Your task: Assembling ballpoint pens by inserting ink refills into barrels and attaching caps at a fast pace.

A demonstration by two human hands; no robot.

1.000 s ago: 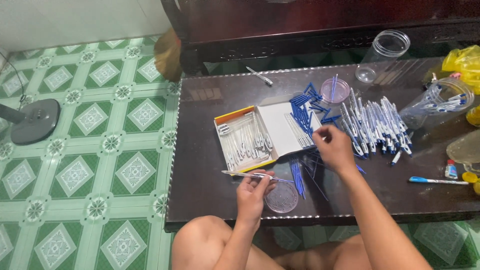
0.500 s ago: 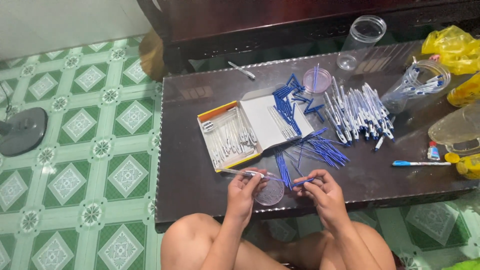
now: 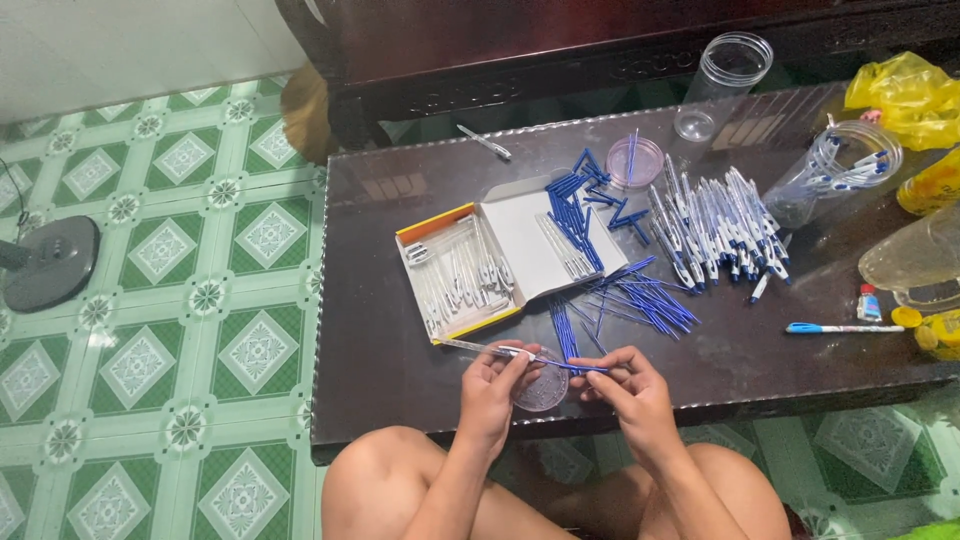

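Observation:
My left hand (image 3: 495, 385) grips a clear pen barrel (image 3: 475, 347) that sticks out to the left, near the table's front edge. My right hand (image 3: 625, 385) pinches a thin blue refill (image 3: 560, 364) whose tip meets the barrel's end between the two hands. Under the hands sits a small clear round lid (image 3: 545, 390). Just behind lies a loose heap of blue refills (image 3: 630, 298). An open white box (image 3: 480, 265) with a yellow edge holds several clear barrels.
On the dark table (image 3: 390, 330): a row of assembled white and blue pens (image 3: 715, 230), blue caps (image 3: 580, 200), a pink dish (image 3: 635, 160), two clear jars (image 3: 730, 70) (image 3: 835, 170), a single pen (image 3: 840, 327), yellow bags (image 3: 905, 95). A fan base (image 3: 50, 262) stands on the green tiled floor.
My right hand has come back from the refill heap to the front edge with a blue refill and brought it to the barrel in my left hand.

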